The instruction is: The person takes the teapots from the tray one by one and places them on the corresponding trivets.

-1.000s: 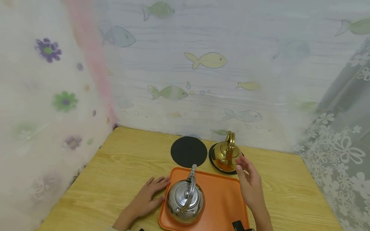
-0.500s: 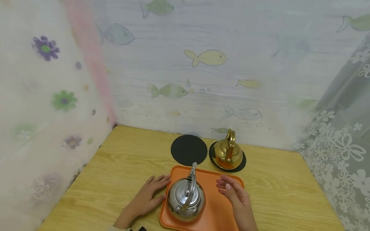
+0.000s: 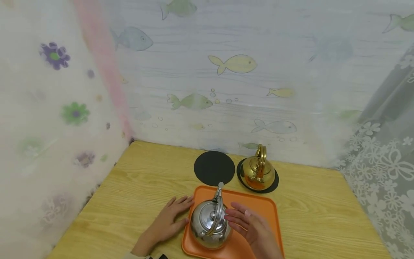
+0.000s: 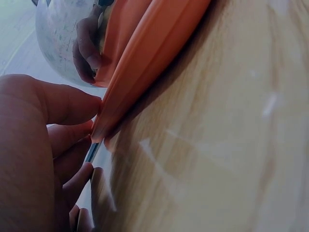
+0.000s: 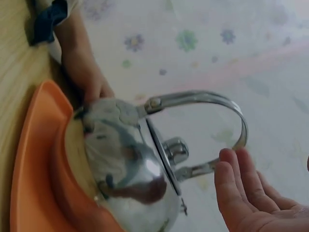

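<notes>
Soft, even indoor light, with a hazy head view and blurrier wrist views.
In the head view, diffuse light washes out the patterned wall covering (image 3: 187,81), whose flower prints (image 3: 76,113) at the left smear out of focus; the silver kettle (image 3: 210,225) and gold kettle (image 3: 258,173) carry small bright highlights. The light seems to come from above. The left wrist view is darker and cool-tinted: the left hand (image 4: 36,140) falls into shade, white glare streaks the wood-grain tabletop (image 4: 217,121), and a dark shadow runs beneath the orange tray (image 4: 145,58). The right wrist view is soft throughout, with the edges of the right hand (image 5: 253,195) smeared and a hotspot on the silver kettle's side.
</notes>
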A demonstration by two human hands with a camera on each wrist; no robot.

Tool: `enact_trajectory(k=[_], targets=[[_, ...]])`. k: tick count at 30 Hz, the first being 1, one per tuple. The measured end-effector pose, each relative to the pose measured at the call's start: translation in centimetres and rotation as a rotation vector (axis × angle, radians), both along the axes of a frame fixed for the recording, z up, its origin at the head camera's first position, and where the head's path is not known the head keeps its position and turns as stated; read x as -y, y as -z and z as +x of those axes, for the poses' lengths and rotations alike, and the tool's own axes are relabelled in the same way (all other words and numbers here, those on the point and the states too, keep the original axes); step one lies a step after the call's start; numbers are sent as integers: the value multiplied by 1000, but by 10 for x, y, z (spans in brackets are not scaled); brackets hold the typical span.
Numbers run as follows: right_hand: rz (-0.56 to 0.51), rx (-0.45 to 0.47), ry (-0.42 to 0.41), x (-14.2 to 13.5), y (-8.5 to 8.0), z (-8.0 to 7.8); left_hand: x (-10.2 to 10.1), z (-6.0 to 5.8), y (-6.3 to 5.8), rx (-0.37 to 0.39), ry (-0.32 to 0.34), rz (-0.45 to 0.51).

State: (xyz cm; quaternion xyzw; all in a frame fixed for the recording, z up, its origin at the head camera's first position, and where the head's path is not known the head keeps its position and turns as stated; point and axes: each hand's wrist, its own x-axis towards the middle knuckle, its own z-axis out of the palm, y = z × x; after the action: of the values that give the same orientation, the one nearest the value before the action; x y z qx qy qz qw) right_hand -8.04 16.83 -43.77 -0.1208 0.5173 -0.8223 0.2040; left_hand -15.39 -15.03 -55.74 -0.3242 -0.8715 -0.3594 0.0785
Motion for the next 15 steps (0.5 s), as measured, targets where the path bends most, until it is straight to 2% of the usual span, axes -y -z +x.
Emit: enact_trajectory(k=[4, 9, 15], targets=[[15, 41, -38, 4, -1, -2, -1, 1, 1, 14, 0, 5], [-25, 48, -105, 8, -2, -7, -1, 0, -1, 32, 6, 6], [-18, 92, -104, 20, -5, -12, 0, 1, -4, 66, 1, -1]])
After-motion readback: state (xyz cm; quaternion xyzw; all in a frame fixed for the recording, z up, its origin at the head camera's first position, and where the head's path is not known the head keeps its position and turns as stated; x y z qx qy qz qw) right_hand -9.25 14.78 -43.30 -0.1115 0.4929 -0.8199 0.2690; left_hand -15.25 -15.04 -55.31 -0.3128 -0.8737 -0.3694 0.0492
